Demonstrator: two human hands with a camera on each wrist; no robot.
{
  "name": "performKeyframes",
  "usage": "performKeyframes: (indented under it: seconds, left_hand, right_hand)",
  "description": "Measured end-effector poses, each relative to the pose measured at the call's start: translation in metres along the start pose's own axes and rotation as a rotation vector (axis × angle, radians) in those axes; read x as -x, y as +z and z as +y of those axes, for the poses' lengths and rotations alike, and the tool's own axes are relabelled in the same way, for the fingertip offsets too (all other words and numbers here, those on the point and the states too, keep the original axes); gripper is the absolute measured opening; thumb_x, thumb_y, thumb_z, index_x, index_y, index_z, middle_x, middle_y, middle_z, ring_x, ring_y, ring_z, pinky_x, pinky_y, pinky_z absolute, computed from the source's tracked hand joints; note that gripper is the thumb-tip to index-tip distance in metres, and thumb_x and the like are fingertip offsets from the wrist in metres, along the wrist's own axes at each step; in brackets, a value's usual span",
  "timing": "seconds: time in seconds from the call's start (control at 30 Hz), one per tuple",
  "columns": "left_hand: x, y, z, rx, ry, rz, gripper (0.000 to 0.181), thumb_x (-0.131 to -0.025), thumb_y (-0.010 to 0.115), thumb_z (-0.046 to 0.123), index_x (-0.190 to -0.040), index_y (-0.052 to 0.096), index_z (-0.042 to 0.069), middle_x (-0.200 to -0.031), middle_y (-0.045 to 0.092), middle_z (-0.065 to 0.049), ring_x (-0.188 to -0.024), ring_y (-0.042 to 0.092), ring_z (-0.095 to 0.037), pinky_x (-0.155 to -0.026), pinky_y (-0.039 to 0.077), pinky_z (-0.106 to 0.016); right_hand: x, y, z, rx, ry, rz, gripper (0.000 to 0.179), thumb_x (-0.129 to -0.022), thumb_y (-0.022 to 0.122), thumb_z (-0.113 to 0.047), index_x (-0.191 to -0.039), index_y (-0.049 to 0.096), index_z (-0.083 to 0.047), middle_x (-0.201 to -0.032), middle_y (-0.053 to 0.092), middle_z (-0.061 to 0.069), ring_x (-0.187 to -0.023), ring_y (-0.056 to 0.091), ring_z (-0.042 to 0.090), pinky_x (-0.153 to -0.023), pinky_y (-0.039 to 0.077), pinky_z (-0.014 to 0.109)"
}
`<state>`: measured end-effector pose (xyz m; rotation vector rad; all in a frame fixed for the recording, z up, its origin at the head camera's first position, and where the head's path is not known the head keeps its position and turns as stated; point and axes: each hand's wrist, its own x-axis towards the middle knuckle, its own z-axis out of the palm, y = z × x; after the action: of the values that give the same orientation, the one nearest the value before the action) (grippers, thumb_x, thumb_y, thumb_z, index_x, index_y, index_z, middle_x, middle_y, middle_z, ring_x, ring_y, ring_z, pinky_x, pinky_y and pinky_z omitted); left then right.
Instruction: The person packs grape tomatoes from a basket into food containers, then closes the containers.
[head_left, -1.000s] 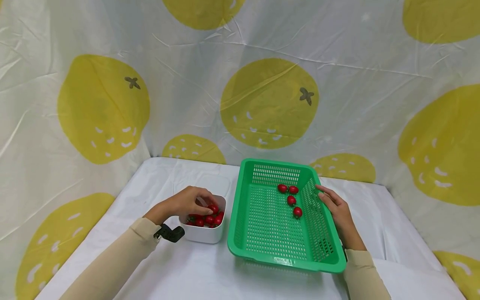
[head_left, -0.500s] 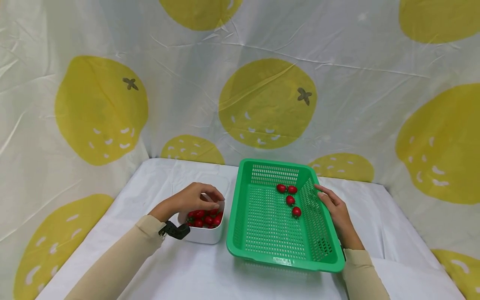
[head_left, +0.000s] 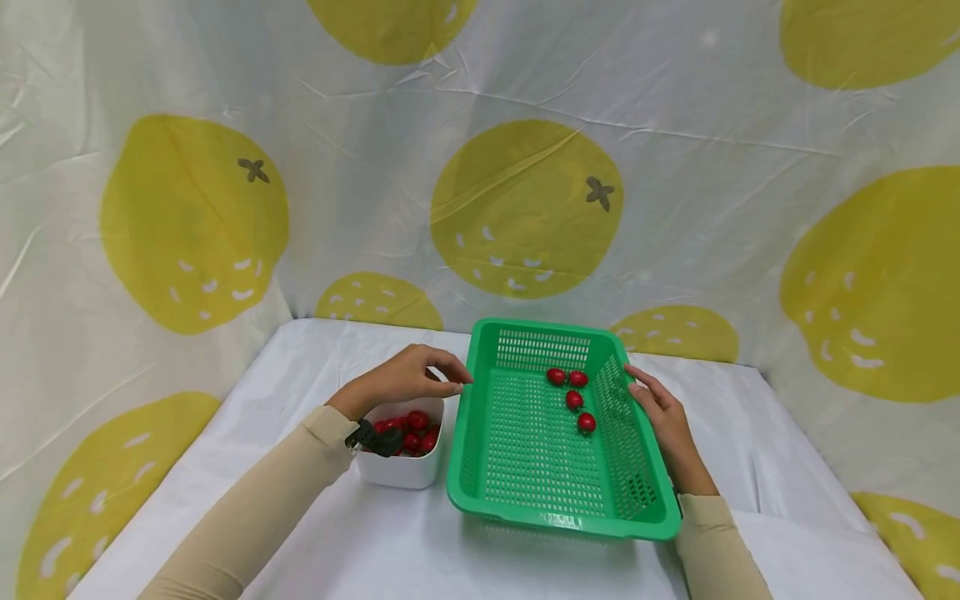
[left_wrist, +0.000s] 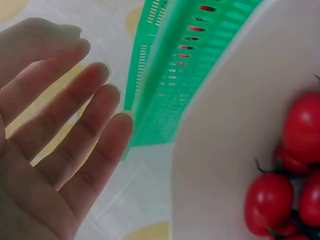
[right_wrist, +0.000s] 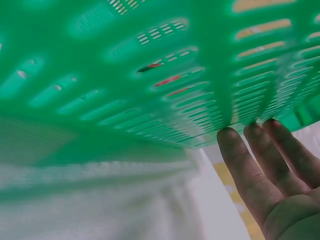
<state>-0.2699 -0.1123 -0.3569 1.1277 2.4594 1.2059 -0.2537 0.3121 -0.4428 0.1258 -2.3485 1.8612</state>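
Note:
A green slotted plastic basket point(head_left: 558, 523) stands in the middle of the head view, with several cherry tomatoes point(head_left: 574, 400) near its right wall. To its left is a white box point(head_left: 397, 473) with more cherry tomatoes point(left_wrist: 269, 202). My left hand point(head_left: 408, 375) is over the box's far side, fingertips beside the basket's left rim. I cannot tell whether they touch it; the left wrist view shows its fingers extended and nothing held. My right hand point(head_left: 667, 425) rests against the basket's right side. Its straight fingers point(right_wrist: 245, 170) touch the outer wall, thumb at the rim.
A white cloth point(head_left: 337, 550) covers the table. Behind it and on the left hangs a pale curtain point(head_left: 360, 183) with large yellow lemon prints. A black strap point(head_left: 378, 437) on the left wrist hides part of the box's tomatoes.
My left hand has left the tomatoes in the white box, rising and moving right to the basket's left rim. My right hand stays at the basket. The head view has shifted slightly.

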Motion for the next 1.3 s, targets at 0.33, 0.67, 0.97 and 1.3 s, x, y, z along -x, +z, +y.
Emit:
performKeyframes:
  seconds: [0.33,0.67,0.97,1.3]
  left_hand:
    - [-0.037,0.0,0.016,-0.02,0.016,-0.031,0.018,-0.093,0.064,0.022,-0.109,0.071,0.018,-0.108,0.068,0.007,-0.102,0.061,-0.009,-0.088,0.051,-0.027]
    - [-0.072,0.009,0.026,-0.045,0.051,-0.022,0.019,-0.093,0.064,0.025,-0.11,0.071,0.019,-0.109,0.068,0.004,-0.102,0.06,-0.007,-0.087,0.05,-0.026]
    - [-0.102,0.024,0.037,-0.041,0.079,-0.054,0.019,-0.094,0.063,0.025,-0.109,0.071,0.018,-0.108,0.069,0.002,-0.098,0.061,-0.006,-0.085,0.05,-0.024]
    - [-0.125,0.039,0.041,0.04,0.069,-0.06,0.019,-0.094,0.062,0.022,-0.108,0.071,0.014,-0.11,0.069,-0.003,-0.097,0.063,-0.007,-0.082,0.051,-0.024]
  right_hand:
    - [0.0,0.0,0.0,0.006,0.002,-0.002,0.05,-0.099,0.05,-0.039,-0.146,0.044,-0.02,-0.127,0.059,0.0,-0.093,0.065,0.011,-0.073,0.056,0.03]
    - [-0.002,-0.001,0.004,-0.009,-0.002,-0.011,0.048,-0.098,0.05,-0.04,-0.144,0.046,-0.024,-0.12,0.062,-0.003,-0.087,0.066,0.012,-0.069,0.057,0.032]
    - [0.001,-0.001,-0.002,0.004,0.039,0.005,0.05,-0.098,0.05,-0.042,-0.145,0.045,-0.024,-0.116,0.065,-0.005,-0.084,0.066,0.013,-0.068,0.056,0.032]
    - [0.01,0.004,-0.021,-0.001,0.05,0.0,0.051,-0.1,0.049,-0.037,-0.146,0.043,-0.016,-0.117,0.064,0.003,-0.088,0.066,0.017,-0.069,0.056,0.032]
